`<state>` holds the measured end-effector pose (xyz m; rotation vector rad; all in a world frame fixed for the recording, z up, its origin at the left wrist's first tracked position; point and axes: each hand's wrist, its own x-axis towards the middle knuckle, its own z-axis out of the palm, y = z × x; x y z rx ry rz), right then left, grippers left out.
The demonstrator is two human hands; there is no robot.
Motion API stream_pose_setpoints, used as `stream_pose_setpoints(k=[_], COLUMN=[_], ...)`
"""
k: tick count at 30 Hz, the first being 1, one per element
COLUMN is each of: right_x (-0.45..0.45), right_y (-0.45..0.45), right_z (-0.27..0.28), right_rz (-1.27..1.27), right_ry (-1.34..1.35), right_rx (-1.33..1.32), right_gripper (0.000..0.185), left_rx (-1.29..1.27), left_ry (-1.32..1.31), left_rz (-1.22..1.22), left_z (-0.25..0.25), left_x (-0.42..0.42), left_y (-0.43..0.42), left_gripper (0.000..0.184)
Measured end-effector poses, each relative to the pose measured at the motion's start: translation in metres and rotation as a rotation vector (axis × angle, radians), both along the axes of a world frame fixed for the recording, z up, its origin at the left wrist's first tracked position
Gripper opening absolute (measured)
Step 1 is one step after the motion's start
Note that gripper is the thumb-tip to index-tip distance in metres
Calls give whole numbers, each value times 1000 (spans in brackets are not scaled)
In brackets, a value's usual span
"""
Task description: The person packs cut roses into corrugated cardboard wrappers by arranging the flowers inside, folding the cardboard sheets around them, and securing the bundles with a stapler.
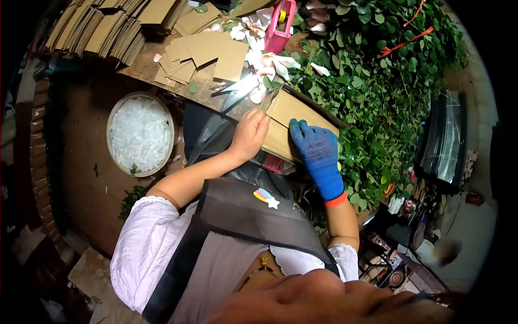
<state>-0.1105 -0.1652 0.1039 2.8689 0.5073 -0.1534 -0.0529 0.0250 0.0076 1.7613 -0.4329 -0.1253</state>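
Observation:
A folded brown cardboard piece [280, 141] lies at the near edge of the wooden worktable, with a stack of card against its far side. My bare left hand [250, 134] is closed on its left edge, fingers together and bent. At the right part of the cardboard is my right hand [317, 148], in a blue glove with an orange cuff, its fingertips curled over the sheet and pressed on it. The underside of both grips is hidden. Just beyond my left hand, open scissors [237, 93] lie on the table.
Loose cardboard pieces [205, 47] and upright card stacks [97, 29] fill the back left. A pink tape dispenser [279, 27] stands near white-pink petals [261, 65]. Leafy stems [367, 108] heap at the right. A round tub [140, 135] of white pieces is at the left.

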Motion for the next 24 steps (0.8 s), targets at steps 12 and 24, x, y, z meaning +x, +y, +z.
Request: stream_pose_setpoints(k=[12, 24], right_x=[-23, -23], right_y=[29, 27], right_z=[-8, -6], right_rz=[-227, -226], right_ry=[66, 34], right_rx=[-94, -51], right_gripper=[58, 58], left_rx=[891, 272], left_ry=[-276, 292], left_rz=[-93, -435], left_z=[-57, 19], left_x=[85, 66], left_y=[53, 80], left_gripper=[81, 61])
